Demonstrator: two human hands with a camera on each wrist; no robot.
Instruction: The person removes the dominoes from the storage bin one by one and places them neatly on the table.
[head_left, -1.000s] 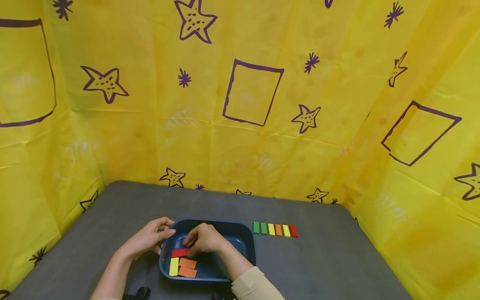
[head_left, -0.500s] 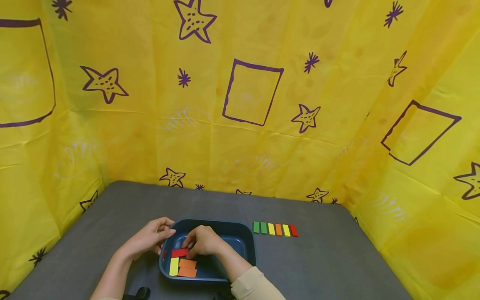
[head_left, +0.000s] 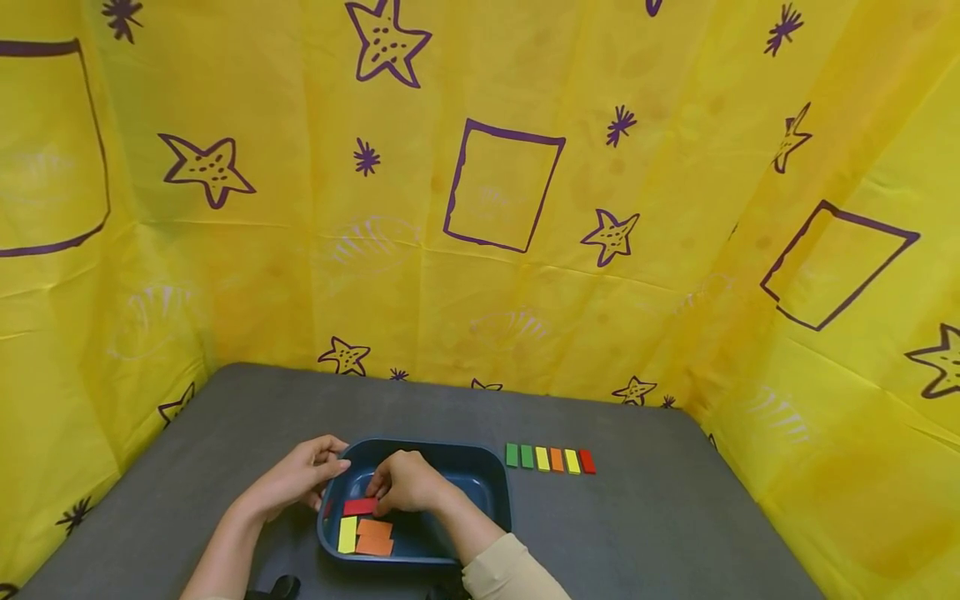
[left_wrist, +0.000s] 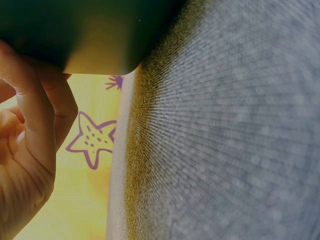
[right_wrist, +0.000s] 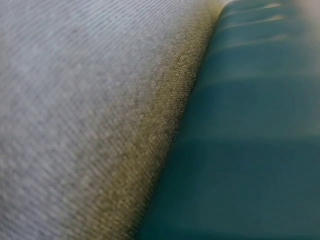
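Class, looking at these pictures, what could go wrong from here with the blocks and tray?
The right grip, at the red block, might nudge the yellow block or the staggered orange blocks nearby. If the left grip shifts the blue tray right, its wall could bump the nearest green block out of line.
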